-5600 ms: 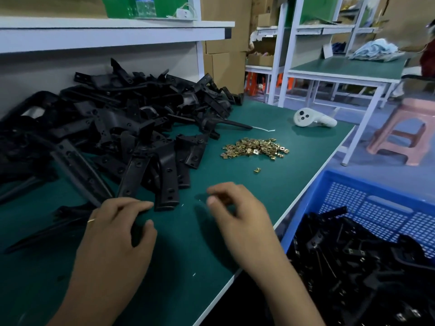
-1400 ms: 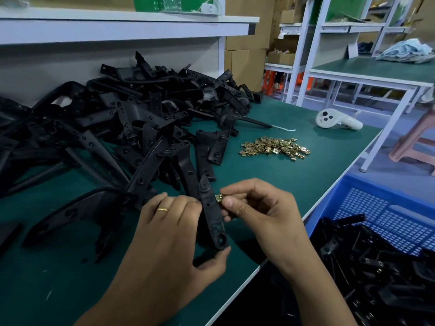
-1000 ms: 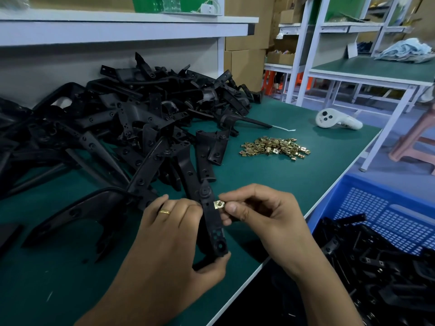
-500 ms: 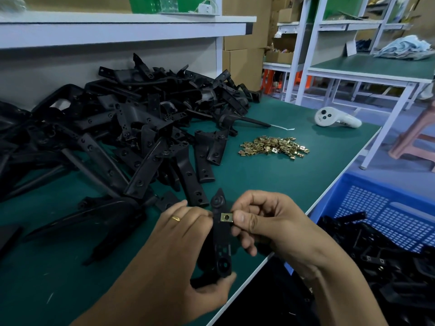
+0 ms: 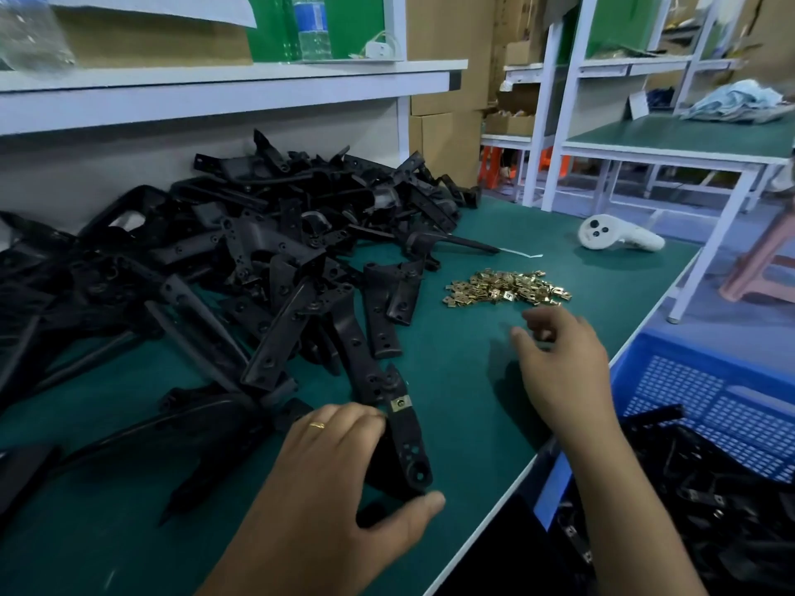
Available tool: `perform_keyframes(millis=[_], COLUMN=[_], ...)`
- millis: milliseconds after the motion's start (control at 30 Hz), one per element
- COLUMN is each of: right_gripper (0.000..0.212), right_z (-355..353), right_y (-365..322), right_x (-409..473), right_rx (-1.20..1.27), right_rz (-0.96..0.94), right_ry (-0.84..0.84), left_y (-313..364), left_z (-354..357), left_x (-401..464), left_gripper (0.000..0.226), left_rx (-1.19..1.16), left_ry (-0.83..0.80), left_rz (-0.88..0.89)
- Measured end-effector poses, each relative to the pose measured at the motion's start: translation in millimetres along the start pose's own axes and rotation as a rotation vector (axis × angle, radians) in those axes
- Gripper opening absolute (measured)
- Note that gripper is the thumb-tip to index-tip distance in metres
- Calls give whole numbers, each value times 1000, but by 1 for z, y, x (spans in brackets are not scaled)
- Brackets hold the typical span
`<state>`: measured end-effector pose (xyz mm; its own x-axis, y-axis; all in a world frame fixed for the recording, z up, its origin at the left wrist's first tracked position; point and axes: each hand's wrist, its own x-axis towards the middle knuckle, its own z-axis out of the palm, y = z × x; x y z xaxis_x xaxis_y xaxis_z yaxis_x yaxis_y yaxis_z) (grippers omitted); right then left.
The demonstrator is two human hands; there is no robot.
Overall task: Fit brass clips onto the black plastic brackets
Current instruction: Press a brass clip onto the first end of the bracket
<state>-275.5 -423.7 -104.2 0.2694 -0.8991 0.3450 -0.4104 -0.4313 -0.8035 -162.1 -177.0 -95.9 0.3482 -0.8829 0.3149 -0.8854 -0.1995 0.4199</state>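
My left hand (image 5: 340,479) grips a black plastic bracket (image 5: 408,445) near the front edge of the green table, fingers over its left side and thumb under its lower end. A brass clip (image 5: 399,403) sits on the bracket's upper part. My right hand (image 5: 559,363) hovers over the table just short of the pile of loose brass clips (image 5: 507,290), fingers loosely spread and holding nothing. A big heap of black brackets (image 5: 241,268) covers the left and back of the table.
A blue crate (image 5: 705,389) with several black brackets stands below the table's right edge. A white handheld controller (image 5: 619,239) lies at the far right of the table (image 5: 473,380). A white shelf (image 5: 215,92) runs above the heap. Another bench and a pink stool stand beyond.
My right hand has let go of the brass clip, which now sits on the bracket, and has moved up and right toward the clip pile. My left hand has lowered the bracket slightly.
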Motion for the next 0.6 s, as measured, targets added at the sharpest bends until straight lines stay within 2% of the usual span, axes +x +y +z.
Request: perform_keyframes(millis=[67,233,467,600], right_gripper=[33,27,24,29], right_z=[7,17,14,14], right_y=[9,13,12,11], right_x=[16,39,35,39], right_rx=[-192,-488,-431,-516], right_rz=[18,-31,-38,-43], right_ry=[-29,-31,-1,-55], left_y=[-2,-4,-2,-3], left_z=[-2,-1,1,1], left_x=[0,1,-1,-2], left_gripper=[88,86,84,84], left_rx=[2,20,13,28], left_ry=[-38,-21,-5,18], left_rz=[-20,-32,-33,-46])
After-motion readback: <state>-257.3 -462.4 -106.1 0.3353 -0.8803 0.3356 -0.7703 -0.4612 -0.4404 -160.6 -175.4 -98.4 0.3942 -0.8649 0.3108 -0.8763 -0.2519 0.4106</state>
